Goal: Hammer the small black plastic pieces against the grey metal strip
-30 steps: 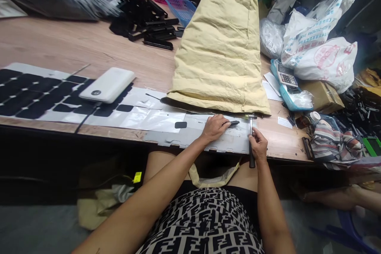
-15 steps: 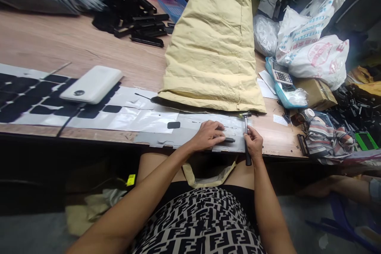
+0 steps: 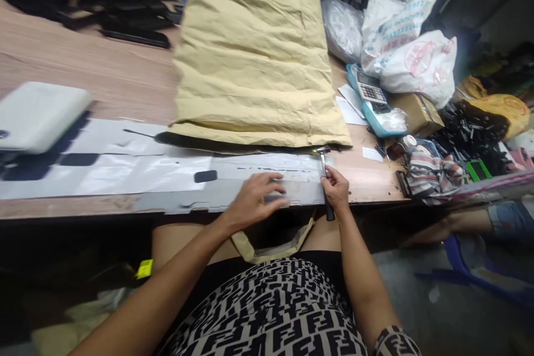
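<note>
My right hand (image 3: 336,188) grips a small hammer (image 3: 322,162) by its dark handle, its head pointing away from me beside the bag's lower edge. My left hand (image 3: 256,196) is curled over the pale grey sheet (image 3: 167,201) at the table edge. Between its thumb and fingers is a small black bar (image 3: 273,198), smeared by motion and partly hidden by the fingers. A small dark rounded patch (image 3: 206,176) lies on the sheet, left of my left hand. Just beyond both hands, a large yellow fabric piece (image 3: 258,61) spreads across the table.
A white power bank-like block (image 3: 41,114) lies at the left. Black parts (image 3: 133,16) are heaped behind it. On the right stand a blue tray (image 3: 377,122) with a calculator (image 3: 371,90), white plastic bags (image 3: 419,61), a cardboard box (image 3: 417,113) and a striped cloth (image 3: 429,169).
The view has turned to the right, shifting everything leftward. The black bar in my left hand has drawn back toward the palm. My right hand still holds the hammer.
</note>
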